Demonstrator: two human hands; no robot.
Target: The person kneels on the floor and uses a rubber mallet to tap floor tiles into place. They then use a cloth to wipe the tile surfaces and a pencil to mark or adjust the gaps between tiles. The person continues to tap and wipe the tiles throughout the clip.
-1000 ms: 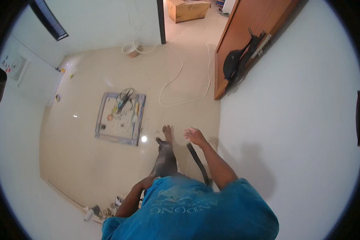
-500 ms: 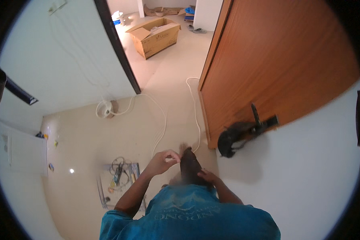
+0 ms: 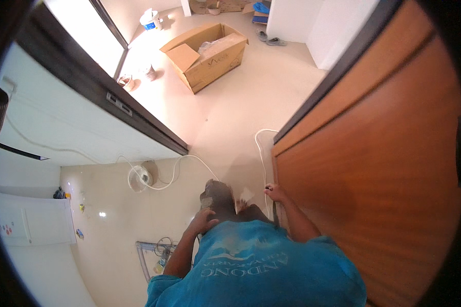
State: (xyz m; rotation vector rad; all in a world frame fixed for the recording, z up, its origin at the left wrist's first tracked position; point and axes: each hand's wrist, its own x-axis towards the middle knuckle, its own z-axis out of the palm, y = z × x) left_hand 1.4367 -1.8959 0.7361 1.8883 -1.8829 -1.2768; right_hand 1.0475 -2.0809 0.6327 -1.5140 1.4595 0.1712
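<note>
On the right, my right hand (image 3: 275,192) is closed around what looks like the black door handle (image 3: 268,189), beside the brown wooden door (image 3: 369,143). A dark strip shows just below that hand. My left hand (image 3: 205,222) hangs in front of my left thigh, its fingers loosely bent and apart, with nothing visible in it. Under it is my dark-clad leg (image 3: 217,195), which has a paler patch near the knee.
A white cable (image 3: 164,187) runs across the floor to a white roll (image 3: 140,179) at left; another cable (image 3: 261,158) lies by the door. Beyond the dark door frame (image 3: 153,120) stands an opened cardboard box (image 3: 215,66). A grey-framed item (image 3: 143,258) lies lower left.
I have moved closer to the doorway. My right hand has gone out to the door, and my left hand has dropped to my thigh. The black hanging object is out of sight.
</note>
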